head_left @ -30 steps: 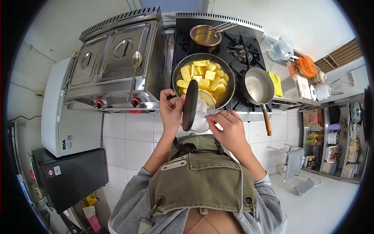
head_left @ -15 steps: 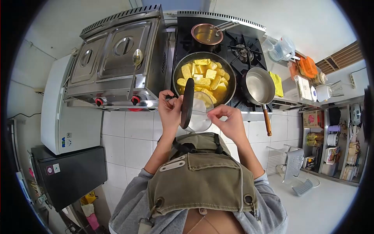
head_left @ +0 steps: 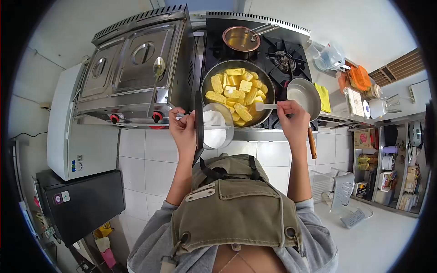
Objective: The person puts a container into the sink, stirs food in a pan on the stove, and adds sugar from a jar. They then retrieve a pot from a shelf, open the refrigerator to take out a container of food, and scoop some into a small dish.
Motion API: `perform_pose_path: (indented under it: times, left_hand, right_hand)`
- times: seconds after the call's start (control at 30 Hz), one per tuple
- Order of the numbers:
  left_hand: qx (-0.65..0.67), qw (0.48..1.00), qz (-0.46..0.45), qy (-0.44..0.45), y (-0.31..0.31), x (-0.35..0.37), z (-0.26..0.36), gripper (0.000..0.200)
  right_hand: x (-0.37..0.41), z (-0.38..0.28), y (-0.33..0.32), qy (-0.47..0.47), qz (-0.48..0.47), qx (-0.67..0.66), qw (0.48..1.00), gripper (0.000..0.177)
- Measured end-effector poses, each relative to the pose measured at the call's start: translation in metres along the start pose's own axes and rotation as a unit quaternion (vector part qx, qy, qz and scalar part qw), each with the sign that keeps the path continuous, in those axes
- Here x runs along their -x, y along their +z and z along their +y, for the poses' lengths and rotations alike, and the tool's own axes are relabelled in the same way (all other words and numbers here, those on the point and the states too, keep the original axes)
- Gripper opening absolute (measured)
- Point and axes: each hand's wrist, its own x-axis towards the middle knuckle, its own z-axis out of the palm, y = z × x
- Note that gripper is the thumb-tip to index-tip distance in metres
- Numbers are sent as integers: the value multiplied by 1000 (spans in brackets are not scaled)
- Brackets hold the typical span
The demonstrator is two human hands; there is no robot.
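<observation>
The left hand (head_left: 182, 129) holds a clear tub (head_left: 215, 129) of white powder at the front edge of the stove (head_left: 291, 50), just beside the near rim of the big pan (head_left: 205, 82). Its fingers are clamped on the tub and also on a dark lid (head_left: 199, 120). The lid stands on its edge against the side of the tub, so one hand carries both and the mouth stays open.

The right hand (head_left: 291, 119) has its fingers closed on the far end of a white spoon (head_left: 264, 106). This grip seems to keep the hand back from the pan. The bowl of the spoon hangs over the yellow pieces (head_left: 236, 93); whether it is loaded, I cannot tell. An empty steel pan (head_left: 302, 98) stands to the right.
</observation>
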Motion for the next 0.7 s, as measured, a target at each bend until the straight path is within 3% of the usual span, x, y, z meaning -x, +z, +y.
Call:
perform_pose_path:
  times: [0.1,0.23,0.37,0.43,0.5,0.53,0.6,0.7]
  left_hand:
    - [-5,1000,-15,-17,10,6,7,23]
    - [-10,997,-59,-45,18,16,10,24]
    - [10,994,-76,-79,26,23,17,24]
    - [-10,993,-108,-37,20,22,6,23]
    - [-1,994,-100,-33,20,24,5,21]
    - [2,995,-88,-54,23,24,12,22]
    - [3,994,-73,-75,23,25,17,22]
    - [8,995,-65,-70,19,24,18,22]
  right_hand:
    - [10,-31,-4,4,4,-112,994,9]
    - [22,-55,3,-208,-108,-18,972,9]
    - [35,-43,20,-270,-151,37,950,8]
    - [40,-42,23,-252,-171,26,952,7]
    - [43,-41,25,-162,-196,9,967,8]
    - [43,-39,27,-162,-197,9,967,8]
    - [42,-33,34,48,-192,-164,966,8]
    - [36,-17,40,119,-171,-222,953,9]
